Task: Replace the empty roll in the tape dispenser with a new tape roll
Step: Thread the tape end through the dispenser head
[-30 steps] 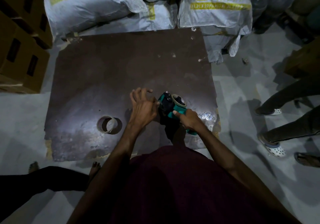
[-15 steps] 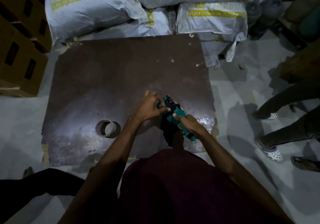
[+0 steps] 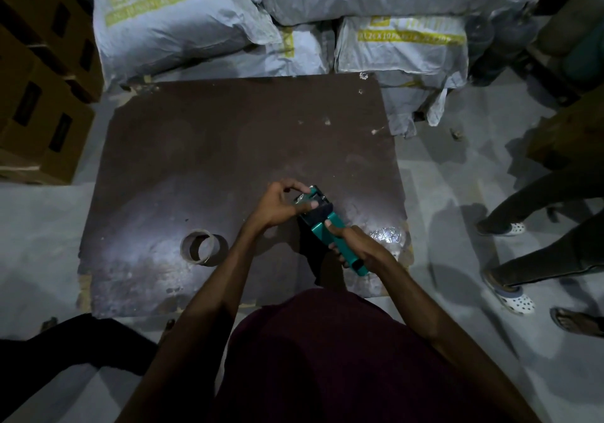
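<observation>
Keep right hand wrapped round tape dispenser handle, left hand pinching its far head steady.

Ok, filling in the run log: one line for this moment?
right hand: holds green tape dispenser handle | left hand: pinches dispenser head | cardboard roll: on brown board

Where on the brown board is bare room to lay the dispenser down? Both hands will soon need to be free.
The board is bare across its far half, up to the grey sacks, and on the left between the cardboard ring and the boxes. It is crowded at the near right, where both hands hold the dispenser beside a crumpled clear wrapper.
</observation>
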### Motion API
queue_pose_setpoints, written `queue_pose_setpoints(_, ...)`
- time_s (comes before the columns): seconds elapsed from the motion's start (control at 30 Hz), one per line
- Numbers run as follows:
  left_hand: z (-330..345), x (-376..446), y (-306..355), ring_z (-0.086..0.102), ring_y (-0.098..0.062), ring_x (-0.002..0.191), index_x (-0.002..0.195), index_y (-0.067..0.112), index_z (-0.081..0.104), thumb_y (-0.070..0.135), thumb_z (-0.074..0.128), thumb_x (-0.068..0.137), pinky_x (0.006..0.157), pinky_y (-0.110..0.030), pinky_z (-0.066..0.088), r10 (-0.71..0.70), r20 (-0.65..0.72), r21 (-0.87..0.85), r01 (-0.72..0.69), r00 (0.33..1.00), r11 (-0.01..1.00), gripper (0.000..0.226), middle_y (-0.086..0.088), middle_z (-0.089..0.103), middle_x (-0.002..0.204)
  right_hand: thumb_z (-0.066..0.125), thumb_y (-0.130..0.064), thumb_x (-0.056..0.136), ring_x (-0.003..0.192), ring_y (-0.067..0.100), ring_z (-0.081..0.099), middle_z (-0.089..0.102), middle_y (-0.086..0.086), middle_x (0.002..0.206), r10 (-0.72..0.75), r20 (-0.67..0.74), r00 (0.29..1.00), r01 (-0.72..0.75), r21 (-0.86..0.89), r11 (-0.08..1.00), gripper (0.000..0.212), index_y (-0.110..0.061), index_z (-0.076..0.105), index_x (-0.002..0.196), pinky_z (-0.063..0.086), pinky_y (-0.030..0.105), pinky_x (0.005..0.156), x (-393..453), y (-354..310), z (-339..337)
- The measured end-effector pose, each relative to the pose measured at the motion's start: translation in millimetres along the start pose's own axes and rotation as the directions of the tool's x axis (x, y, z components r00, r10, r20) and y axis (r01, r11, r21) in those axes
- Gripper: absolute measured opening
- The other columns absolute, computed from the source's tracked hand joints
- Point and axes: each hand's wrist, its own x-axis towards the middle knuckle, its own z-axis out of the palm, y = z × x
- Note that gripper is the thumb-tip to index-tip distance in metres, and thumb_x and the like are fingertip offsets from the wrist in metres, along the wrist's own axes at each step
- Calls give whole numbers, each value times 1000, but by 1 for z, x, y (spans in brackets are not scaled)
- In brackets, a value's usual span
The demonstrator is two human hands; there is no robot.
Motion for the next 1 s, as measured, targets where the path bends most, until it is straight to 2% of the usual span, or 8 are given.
queue_pose_setpoints(0.1, -6, -4, 10, 63, -6, 85, 104, 3, 74, 28, 71, 93, 82, -25, 48, -119, -148, -313, 67, 982, 947, 27, -1, 71, 97, 72, -43, 86, 60, 15, 58, 64, 2, 76, -16, 64, 998, 17, -14, 1000, 40, -9, 66, 107, 49, 29, 56, 2, 5, -1)
queue_pose_setpoints(0.27, 0, -19, -10, 59, -3, 76, 90, 17, 74, 36, 58, 100, 74, -29, 46, -332, -361, -463, 142, 872, 875, 27, 9, 68, 81, 66, -17, 86, 58, 16, 58, 63, 4, 69, -6, 42, 999, 5, 18, 1000, 31, -2, 62, 113, 49, 31, 56, 3, 2, -2)
queue_pose_setpoints(0.43, 37, -45, -34, 55, -5, 68, 86, 16, 72, 29, 62, 98, 68, -28, 44, -410, -230, -418, 291, 883, 861, 21, 5, 64, 73, 73, -31, 74, 78, 22, 63, 69, 11, 99, -18, -72, 997, 21, 34, 999, 51, -10, 59, 118, 50, 32, 61, 9, -10, -5)
queue_pose_setpoints(0.57, 44, -49, -31, 60, -8, 82, 103, 14, 74, 29, 62, 98, 66, -23, 44, -430, -116, -428, 346, 895, 835, 20, 6, 69, 89, 73, -19, 82, 71, 20, 63, 70, 9, 88, -72, -145, 987, 81, 56, 995, 29, -5, 66, 107, 47, 30, 58, 11, -23, -1)
queue_pose_setpoints(0.67, 46, -49, -22, 52, 3, 57, 105, 5, 72, 23, 60, 100, 50, -12, 39, -403, -124, -395, 328, 907, 858, 23, 9, 59, 70, 81, -25, 71, 75, 22, 73, 76, 6, 88, -102, -260, 960, 122, 61, 991, 32, -9, 72, 98, 53, 29, 54, 16, -25, 6)
queue_pose_setpoints(0.77, 53, -51, -15, 50, 6, 41, 103, 3, 71, 21, 58, 101, 40, -7, 35, -414, -99, -397, 346, 905, 850, 22, 7, 58, 66, 83, -28, 66, 80, 23, 75, 78, 6, 89, -141, -294, 945, 167, 64, 984, 35, -10, 75, 95, 56, 30, 60, 21, -23, 10)
queue_pose_setpoints(0.9, 57, -55, -15, 49, -10, 64, 93, 10, 70, 36, 54, 101, 55, -21, 38, -436, 8, -379, 406, 900, 831, 32, 4, 65, 76, 79, -19, 78, 87, 27, 75, 78, 9, 93, -173, -273, 946, 223, 165, 961, 28, -5, 72, 101, 55, 31, 67, 20, -23, 12)
queue_pose_setpoints(1.0, 57, -56, -15, 53, -12, 68, 97, 11, 75, 49, 53, 99, 60, -25, 43, -451, 34, -404, 425, 892, 810, 43, -2, 68, 84, 77, -17, 80, 86, 26, 73, 77, 10, 95, -235, -251, 939, 285, 186, 940, 23, -7, 72, 100, 54, 31, 68, 16, -21, 10)
